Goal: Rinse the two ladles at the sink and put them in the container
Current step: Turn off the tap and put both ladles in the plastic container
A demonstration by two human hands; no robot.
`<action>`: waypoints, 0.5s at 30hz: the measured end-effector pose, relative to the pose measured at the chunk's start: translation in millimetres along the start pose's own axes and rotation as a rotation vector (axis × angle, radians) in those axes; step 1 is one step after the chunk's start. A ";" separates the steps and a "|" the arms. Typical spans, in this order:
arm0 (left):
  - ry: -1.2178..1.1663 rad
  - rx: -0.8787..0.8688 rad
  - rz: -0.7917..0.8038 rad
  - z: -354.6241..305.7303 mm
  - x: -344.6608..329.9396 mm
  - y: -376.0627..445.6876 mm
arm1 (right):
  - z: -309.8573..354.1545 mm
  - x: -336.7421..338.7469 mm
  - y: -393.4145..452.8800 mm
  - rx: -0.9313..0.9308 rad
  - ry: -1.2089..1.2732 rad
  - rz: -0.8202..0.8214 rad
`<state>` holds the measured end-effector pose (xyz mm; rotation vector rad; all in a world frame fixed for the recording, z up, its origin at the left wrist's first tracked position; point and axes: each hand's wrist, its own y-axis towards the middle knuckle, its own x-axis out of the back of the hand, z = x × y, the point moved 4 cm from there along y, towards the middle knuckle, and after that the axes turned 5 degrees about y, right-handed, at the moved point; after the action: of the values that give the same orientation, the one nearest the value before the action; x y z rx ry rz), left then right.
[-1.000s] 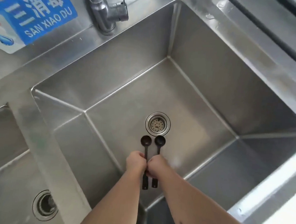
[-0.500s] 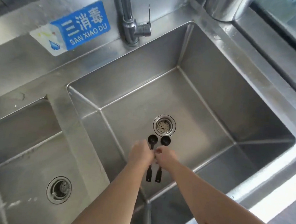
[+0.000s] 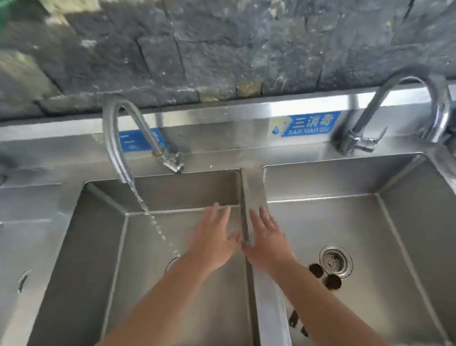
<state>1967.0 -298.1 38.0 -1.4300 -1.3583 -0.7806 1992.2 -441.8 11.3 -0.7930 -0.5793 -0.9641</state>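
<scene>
Both hands were empty, fingers straight and spread; the left hand point(image 3: 212, 239) hung over the middle basin point(image 3: 89, 244), the right hand point(image 3: 266, 243) over the divider point(image 3: 252, 190) and the near-left edge of the right basin point(image 3: 405, 239); the thumbs nearly met above the divider. The two ladles point(image 3: 325, 275) lay on the floor of the right basin, dark bowls just beside the drain point(image 3: 335, 260), their handles running toward the viewer and mostly hidden under the right forearm (only dark tips showed near the divider). Water point(image 3: 158, 228) fell in a thin slanted stream from the left tap point(image 3: 115, 143) into the middle basin, left of the left hand and apart from it; the right tap point(image 3: 415, 105) stood behind the right basin; a blue sign point(image 3: 306, 123) sat on the backsplash between the taps; a dark stone wall point(image 3: 231, 38) rose behind.
</scene>
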 end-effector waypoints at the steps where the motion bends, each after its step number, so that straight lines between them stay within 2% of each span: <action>1: 0.016 0.038 0.001 20.8 10.5 -2.6 | 23.1 -7.3 6.0 0.046 0.003 0.013; 8: -0.004 0.139 -0.031 134.5 62.0 -1.8 | 162.3 -55.0 43.2 0.189 0.030 0.087; 11: -0.017 0.111 -0.049 160.2 79.4 17.0 | 198.6 -61.6 61.8 0.186 0.079 0.060; 15: -0.067 -0.014 -0.102 178.9 105.9 51.5 | 217.1 -71.5 102.3 0.182 0.001 0.002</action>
<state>2004.9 -89.4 68.1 -1.4180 -1.4890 -0.8153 2030.6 -197.9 52.9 -0.6307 -0.6548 -0.8957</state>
